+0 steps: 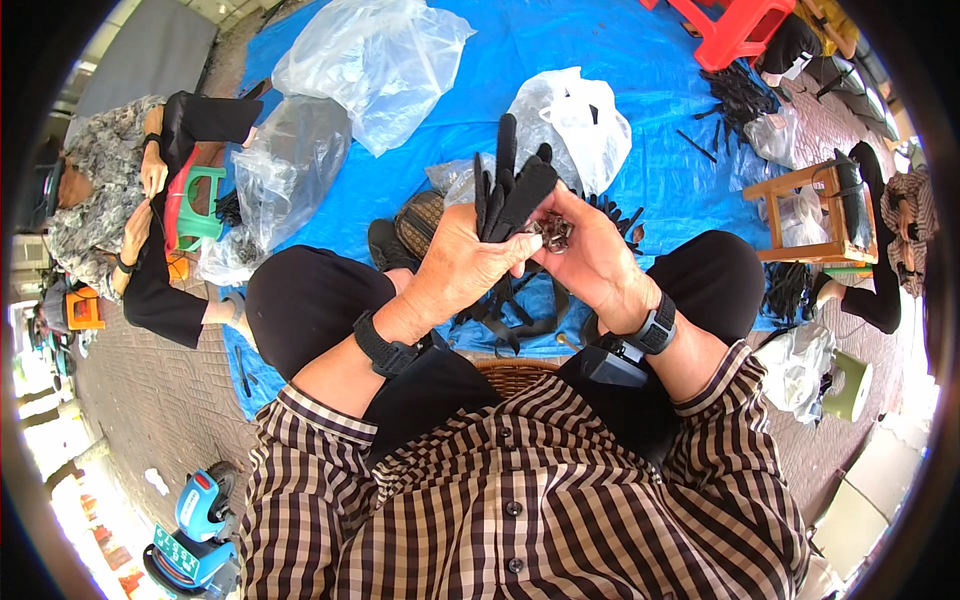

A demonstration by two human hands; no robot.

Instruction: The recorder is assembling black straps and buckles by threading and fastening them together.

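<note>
My left hand (462,258) is closed around several black fabric straps (524,192), whose ends stick up past the fingers. Close beside it, my right hand (598,262) cups a small pile of shiny metal pieces (555,236), too small to name exactly. The fingertips of both hands meet over these pieces, and the fingers of the right hand are partly hidden behind the straps. More black straps (510,318) lie below the hands, between my knees.
A blue tarp (440,120) covers the ground, with clear plastic bags (375,65) and a white bag (590,120) on it. Black straps (738,95) are heaped at far right near a red stool (735,35). One person (110,180) sits left; a wooden stool (815,210) stands right.
</note>
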